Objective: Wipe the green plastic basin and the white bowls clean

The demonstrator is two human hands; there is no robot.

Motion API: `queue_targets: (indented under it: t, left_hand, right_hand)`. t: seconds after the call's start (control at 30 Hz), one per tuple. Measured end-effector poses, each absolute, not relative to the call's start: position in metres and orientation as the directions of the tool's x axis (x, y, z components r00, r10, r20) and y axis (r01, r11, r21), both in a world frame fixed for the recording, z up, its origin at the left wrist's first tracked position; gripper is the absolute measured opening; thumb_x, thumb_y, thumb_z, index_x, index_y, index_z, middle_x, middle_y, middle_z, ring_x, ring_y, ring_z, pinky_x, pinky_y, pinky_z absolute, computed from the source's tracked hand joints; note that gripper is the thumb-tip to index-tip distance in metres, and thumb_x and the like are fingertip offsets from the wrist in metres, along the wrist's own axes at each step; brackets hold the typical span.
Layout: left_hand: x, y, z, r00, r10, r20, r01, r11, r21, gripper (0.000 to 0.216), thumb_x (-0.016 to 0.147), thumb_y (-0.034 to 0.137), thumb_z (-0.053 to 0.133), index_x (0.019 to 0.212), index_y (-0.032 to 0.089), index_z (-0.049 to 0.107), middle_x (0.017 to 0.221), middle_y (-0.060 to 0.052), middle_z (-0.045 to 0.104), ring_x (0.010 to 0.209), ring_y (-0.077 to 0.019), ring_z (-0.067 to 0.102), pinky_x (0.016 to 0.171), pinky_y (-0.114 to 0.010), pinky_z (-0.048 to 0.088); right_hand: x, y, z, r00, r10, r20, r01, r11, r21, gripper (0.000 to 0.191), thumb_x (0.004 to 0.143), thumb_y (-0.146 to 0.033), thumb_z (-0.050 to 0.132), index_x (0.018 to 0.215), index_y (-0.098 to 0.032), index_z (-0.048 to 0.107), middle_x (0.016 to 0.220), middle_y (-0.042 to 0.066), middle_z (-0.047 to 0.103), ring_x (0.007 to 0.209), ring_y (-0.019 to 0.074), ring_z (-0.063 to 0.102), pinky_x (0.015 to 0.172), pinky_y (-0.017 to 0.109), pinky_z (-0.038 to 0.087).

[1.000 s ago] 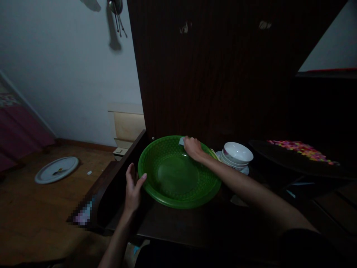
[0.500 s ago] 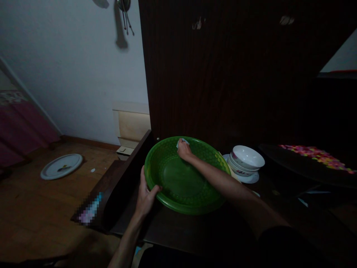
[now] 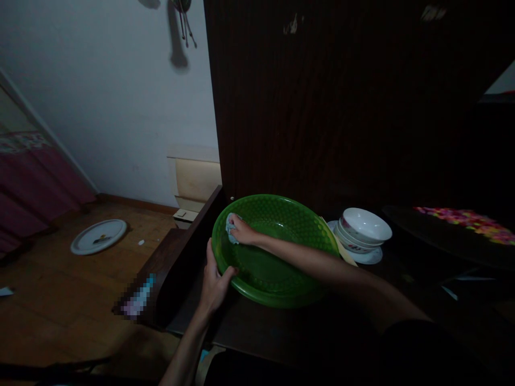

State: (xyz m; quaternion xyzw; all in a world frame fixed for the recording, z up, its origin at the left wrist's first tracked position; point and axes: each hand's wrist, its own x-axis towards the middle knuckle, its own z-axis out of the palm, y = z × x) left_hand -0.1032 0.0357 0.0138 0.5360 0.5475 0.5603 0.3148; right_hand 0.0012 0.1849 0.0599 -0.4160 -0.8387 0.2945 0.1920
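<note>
A large green plastic basin with a dimpled inner wall rests tilted on a dark wooden table. My left hand grips its near left rim, thumb over the edge and fingers behind the outer wall. Inside the basin, my right hand is closed on a crumpled pale blue cloth, pressed to the upper left inner wall. My right forearm crosses over the basin's right rim.
Right of the basin stand stacked white bowls on a plate. Farther right lies a dark round surface with a bright multicoloured strip. A raised dark wooden side borders the table's left. On the floor lies a white oval lid-like thing.
My right hand has moved the cloth leftward and down along the basin's inner wall. My left hand keeps its grip on the rim. The view has shifted slightly.
</note>
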Motion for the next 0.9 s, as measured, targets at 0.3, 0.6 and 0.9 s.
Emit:
queue_targets:
  t: [0.3,0.6,0.9]
  left_hand:
    - [-0.089,0.03,0.013,-0.358,0.919,0.165,0.155,-0.116,0.981,0.072,0.097,0.057,0.04,0.157,0.022,0.019,0.157,-0.013,0.04,0.145,-0.0262,0.039,0.118,-0.044,0.033]
    - [-0.078,0.033,0.01,-0.469,0.863,0.188,0.136,-0.14,0.981,0.073,0.099,0.059,0.035,0.159,0.027,0.01,0.162,-0.009,0.033,0.146,-0.0237,0.038,0.119,-0.041,0.033]
    - [-0.073,0.036,0.011,-0.553,0.829,0.084,-0.126,-0.183,0.975,0.083,0.091,0.069,0.045,0.158,0.027,0.021,0.164,-0.007,0.027,0.15,-0.0245,0.029,0.123,-0.041,0.025]
  right_hand:
    - [0.019,0.136,0.082,-0.816,0.57,-0.095,0.392,0.425,-0.816,0.03,0.076,0.004,0.046,0.08,-0.023,0.035,0.077,-0.006,0.038,0.074,0.0101,0.041,0.068,0.019,0.04]
    - [0.064,0.112,0.092,-0.924,0.269,-0.272,0.345,0.277,-0.897,0.028,0.069,0.004,0.046,0.082,-0.02,0.042,0.076,-0.006,0.04,0.068,0.0096,0.039,0.06,0.02,0.036]
    - [0.118,0.126,0.092,-0.891,0.0,-0.453,0.439,0.248,-0.864,0.019,0.062,-0.002,0.054,0.074,-0.017,0.052,0.069,-0.008,0.047,0.062,0.0082,0.04,0.058,0.021,0.031]
